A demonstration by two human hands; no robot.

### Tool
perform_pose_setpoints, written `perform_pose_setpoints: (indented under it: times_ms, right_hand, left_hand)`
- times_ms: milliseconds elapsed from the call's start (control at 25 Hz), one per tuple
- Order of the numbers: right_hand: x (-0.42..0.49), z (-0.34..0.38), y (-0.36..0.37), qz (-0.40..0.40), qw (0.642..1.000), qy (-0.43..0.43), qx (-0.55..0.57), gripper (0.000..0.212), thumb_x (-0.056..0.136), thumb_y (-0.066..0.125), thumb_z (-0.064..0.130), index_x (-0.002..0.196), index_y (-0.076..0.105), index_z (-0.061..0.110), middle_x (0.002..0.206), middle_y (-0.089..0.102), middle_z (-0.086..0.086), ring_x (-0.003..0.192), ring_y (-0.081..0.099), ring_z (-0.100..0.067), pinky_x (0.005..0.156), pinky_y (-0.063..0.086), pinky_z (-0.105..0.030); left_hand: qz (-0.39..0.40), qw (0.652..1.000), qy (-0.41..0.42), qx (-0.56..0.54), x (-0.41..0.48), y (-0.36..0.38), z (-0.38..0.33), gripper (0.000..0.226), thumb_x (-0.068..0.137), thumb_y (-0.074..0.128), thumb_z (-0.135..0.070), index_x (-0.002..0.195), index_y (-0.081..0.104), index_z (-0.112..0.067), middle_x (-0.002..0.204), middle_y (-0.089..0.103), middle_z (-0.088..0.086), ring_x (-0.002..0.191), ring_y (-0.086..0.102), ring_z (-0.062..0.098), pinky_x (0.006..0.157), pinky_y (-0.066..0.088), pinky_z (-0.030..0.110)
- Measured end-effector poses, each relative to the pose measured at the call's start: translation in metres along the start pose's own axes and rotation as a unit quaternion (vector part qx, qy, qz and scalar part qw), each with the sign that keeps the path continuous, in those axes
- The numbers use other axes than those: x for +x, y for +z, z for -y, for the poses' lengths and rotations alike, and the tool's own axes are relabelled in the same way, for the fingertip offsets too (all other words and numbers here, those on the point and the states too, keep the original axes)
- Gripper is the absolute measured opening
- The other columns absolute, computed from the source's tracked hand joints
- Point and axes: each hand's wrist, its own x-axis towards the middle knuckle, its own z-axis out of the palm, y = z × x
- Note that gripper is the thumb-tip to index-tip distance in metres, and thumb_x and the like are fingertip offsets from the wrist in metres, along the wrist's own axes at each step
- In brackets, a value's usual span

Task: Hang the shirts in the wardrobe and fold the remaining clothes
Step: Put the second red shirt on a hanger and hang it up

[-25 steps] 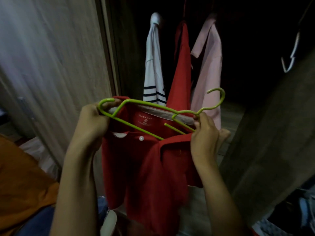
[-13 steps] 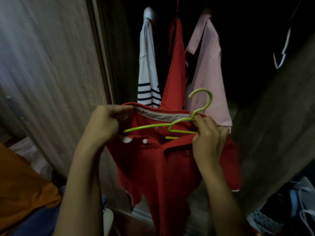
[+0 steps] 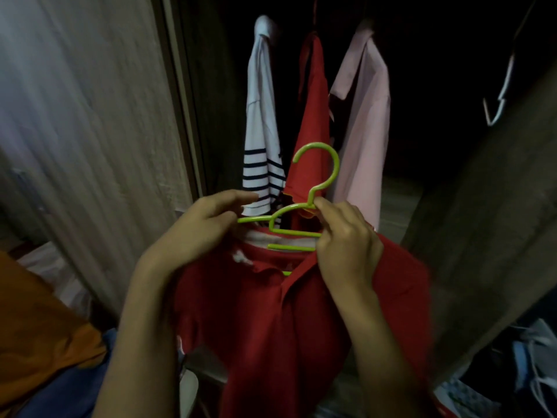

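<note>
A red polo shirt [image 3: 271,321] hangs in front of me on a lime green hanger [image 3: 319,182], whose hook points up. My right hand [image 3: 346,245] pinches the hanger just below the hook and also bunches the shirt's right shoulder. My left hand [image 3: 205,227] holds the shirt's left collar and shoulder, over the hanger's left arm. Inside the dark wardrobe [image 3: 422,55] hang a white shirt with navy stripes [image 3: 262,131], another red shirt [image 3: 313,116] and a pink shirt [image 3: 364,122].
The wardrobe's wooden door [image 3: 84,116] stands at the left and another panel [image 3: 482,221] at the right. A white empty hanger [image 3: 500,98] hangs at the far right. Orange cloth [image 3: 39,321] and blue cloth [image 3: 75,387] lie at the lower left, with more clothes [image 3: 530,357] at the lower right.
The hanger has slid further into the shirt's neck, and its hook has swung upright. My left hand has moved right along the collar. The shirt's shoulders now sit over the hanger.
</note>
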Motion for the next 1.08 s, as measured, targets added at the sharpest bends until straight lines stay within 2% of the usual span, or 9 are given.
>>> perform_pose_setpoints:
  times_ms: [80, 200, 360, 520, 600, 760, 840, 1000, 1080]
  right_hand:
    - [0.001, 0.0, -0.001, -0.003, 1.0, 0.011, 0.004, 0.047, 0.062, 0.061, -0.013, 0.099, 0.072, 0.014, 0.074, 0.064, -0.002, 0.069, 0.063, -0.025, 0.06, 0.031, -0.022]
    - [0.004, 0.005, 0.001, -0.006, 1.0, 0.006, 0.024, 0.043, 0.066, 0.064, -0.012, 0.098, 0.072, 0.014, 0.075, 0.065, -0.001, 0.07, 0.063, -0.024, 0.061, 0.034, -0.023]
    - [0.003, 0.008, 0.007, 0.001, 0.999, -0.012, 0.051, 0.036, 0.072, 0.069, -0.009, 0.099, 0.073, 0.015, 0.076, 0.066, 0.0, 0.071, 0.064, -0.022, 0.059, 0.038, -0.021]
    - [0.013, 0.009, 0.008, 0.062, 0.985, -0.017, 0.159, 0.037, 0.076, 0.064, -0.013, 0.102, 0.071, 0.012, 0.082, 0.065, -0.001, 0.079, 0.059, -0.008, 0.065, 0.037, -0.006]
    - [0.021, 0.012, 0.005, 0.105, 0.962, 0.049, 0.248, 0.045, 0.073, 0.055, -0.022, 0.101, 0.071, 0.01, 0.089, 0.066, -0.003, 0.084, 0.06, -0.008, 0.071, 0.038, 0.001]
    - [0.041, 0.014, -0.019, 0.083, 0.908, 0.207, 0.354, 0.05, 0.075, 0.046, -0.022, 0.092, 0.068, 0.02, 0.089, 0.068, 0.007, 0.078, 0.061, 0.004, 0.069, 0.045, -0.005]
    - [0.048, 0.012, -0.034, 0.089, 0.891, 0.158, 0.416, 0.049, 0.076, 0.05, -0.021, 0.093, 0.067, 0.022, 0.093, 0.069, 0.007, 0.08, 0.061, 0.002, 0.07, 0.048, -0.011]
    - [0.05, 0.013, -0.053, 0.318, 0.753, 0.048, 0.574, 0.033, 0.084, 0.056, -0.014, 0.105, 0.066, 0.009, 0.111, 0.068, -0.007, 0.094, 0.067, -0.026, 0.053, 0.053, -0.029]
    - [0.051, 0.006, -0.048, 0.247, 0.789, 0.102, 0.553, 0.02, 0.09, 0.057, 0.004, 0.104, 0.068, 0.013, 0.108, 0.069, -0.004, 0.091, 0.065, -0.025, 0.056, 0.052, -0.027]
  left_hand:
    - [0.007, 0.999, 0.002, 0.032, -0.005, -0.01, 0.007, 0.033, 0.092, 0.054, -0.024, 0.124, 0.057, -0.018, 0.115, 0.064, -0.008, 0.098, 0.059, -0.005, 0.085, 0.044, 0.01]
    - [-0.007, 0.982, -0.029, 0.186, -0.004, -0.015, 0.024, 0.055, 0.081, 0.056, -0.058, 0.122, 0.058, -0.021, 0.109, 0.065, -0.006, 0.099, 0.061, 0.004, 0.086, 0.047, 0.022]
    - [-0.086, 0.964, -0.007, 0.252, -0.005, -0.015, 0.035, 0.027, 0.078, 0.07, -0.039, 0.094, 0.067, -0.018, 0.078, 0.065, -0.001, 0.076, 0.06, 0.013, 0.062, 0.039, 0.014]
    - [-0.213, 0.949, 0.063, 0.224, -0.013, -0.011, 0.042, 0.016, 0.076, 0.062, -0.026, 0.087, 0.068, -0.015, 0.075, 0.063, -0.007, 0.071, 0.058, 0.006, 0.061, 0.037, 0.01]
    - [-0.257, 0.94, 0.079, 0.212, -0.017, -0.016, 0.047, 0.015, 0.076, 0.062, -0.018, 0.088, 0.068, -0.011, 0.078, 0.061, -0.005, 0.073, 0.057, 0.005, 0.064, 0.035, 0.008]
    - [-0.289, 0.925, 0.074, 0.235, -0.023, -0.034, 0.05, 0.012, 0.076, 0.069, 0.003, 0.086, 0.068, -0.004, 0.076, 0.059, 0.0, 0.074, 0.057, 0.016, 0.063, 0.033, 0.016]
    - [-0.293, 0.916, 0.086, 0.26, -0.025, -0.038, 0.05, 0.013, 0.074, 0.07, 0.005, 0.085, 0.067, -0.003, 0.075, 0.055, -0.002, 0.073, 0.053, 0.012, 0.061, 0.029, 0.016]
    - [-0.316, 0.902, 0.124, 0.268, -0.027, -0.045, 0.047, 0.018, 0.075, 0.063, -0.005, 0.093, 0.067, -0.004, 0.084, 0.057, -0.004, 0.081, 0.054, 0.011, 0.069, 0.034, 0.019]
    - [-0.327, 0.898, 0.138, 0.26, -0.03, -0.044, 0.045, 0.025, 0.073, 0.056, -0.007, 0.094, 0.067, -0.004, 0.087, 0.057, -0.004, 0.083, 0.053, 0.009, 0.071, 0.037, 0.019]
